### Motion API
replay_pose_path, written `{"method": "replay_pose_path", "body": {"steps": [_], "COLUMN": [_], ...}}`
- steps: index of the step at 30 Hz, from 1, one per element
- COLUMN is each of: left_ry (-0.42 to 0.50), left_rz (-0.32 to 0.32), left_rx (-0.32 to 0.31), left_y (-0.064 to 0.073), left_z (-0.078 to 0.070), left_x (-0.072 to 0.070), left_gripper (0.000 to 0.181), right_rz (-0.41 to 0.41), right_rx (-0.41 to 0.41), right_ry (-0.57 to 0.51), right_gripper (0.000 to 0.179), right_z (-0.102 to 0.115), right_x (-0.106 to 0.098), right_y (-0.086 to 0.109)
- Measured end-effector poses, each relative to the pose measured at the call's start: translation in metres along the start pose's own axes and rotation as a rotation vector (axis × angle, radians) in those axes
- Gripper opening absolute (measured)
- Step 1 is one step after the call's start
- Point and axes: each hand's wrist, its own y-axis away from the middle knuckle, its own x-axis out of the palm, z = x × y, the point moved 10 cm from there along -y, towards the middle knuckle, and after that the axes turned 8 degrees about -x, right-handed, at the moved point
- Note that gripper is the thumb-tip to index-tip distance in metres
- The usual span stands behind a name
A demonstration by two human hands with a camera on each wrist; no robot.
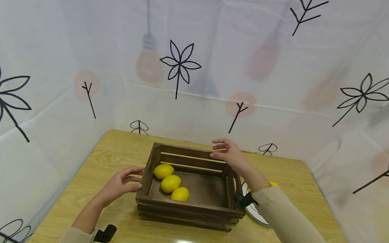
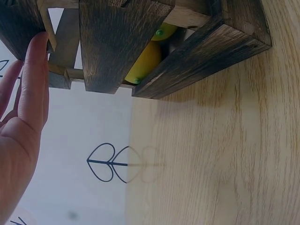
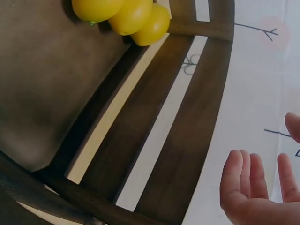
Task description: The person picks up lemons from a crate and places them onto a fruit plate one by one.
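A dark brown slatted wooden crate (image 1: 190,212) stands on the table, with three yellow lemons (image 1: 170,184) in a slanting row on its left side. My left hand (image 1: 119,182) is at the crate's left end; in the left wrist view its straight fingertips (image 2: 38,49) touch the wood, and lemons (image 2: 145,63) show between the slats. Over the crate's far right corner hovers my right hand (image 1: 230,155), fingers loosely bent and holding nothing. The right wrist view shows that hand (image 3: 258,199) beyond the crate's slatted long side (image 3: 164,122).
To the right of the crate lies a white plate (image 1: 257,216) with a dark rim, partly hidden by the right forearm. Something yellow (image 1: 274,183) peeks out behind that sleeve. A white printed cloth (image 1: 195,114) hangs round the wooden table (image 1: 115,149).
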Motion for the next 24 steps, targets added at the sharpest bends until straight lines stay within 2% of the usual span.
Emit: {"method": "replay_pose_path", "body": {"steps": [11,18,24], "left_ry": [-0.009,-0.003,-0.005], "left_rz": [-0.006,-0.003,-0.002], "left_rx": [-0.003,-0.01,-0.013], "left_y": [0.0,-0.001,-0.002], "left_z": [0.0,0.0,0.0], "left_x": [0.0,0.0,0.0], "left_gripper": [0.055,0.055,0.055], "right_rz": [0.158,0.298,0.423], "right_rx": [-0.032,-0.071,-0.109], "right_ry": [0.008,-0.002,0.031], "right_gripper": [0.044,0.045,0.046], "right_z": [0.001,0.002,-0.004], "right_x": [0.026,0.049,0.069], "right_y": [-0.012,-0.016,-0.019]}}
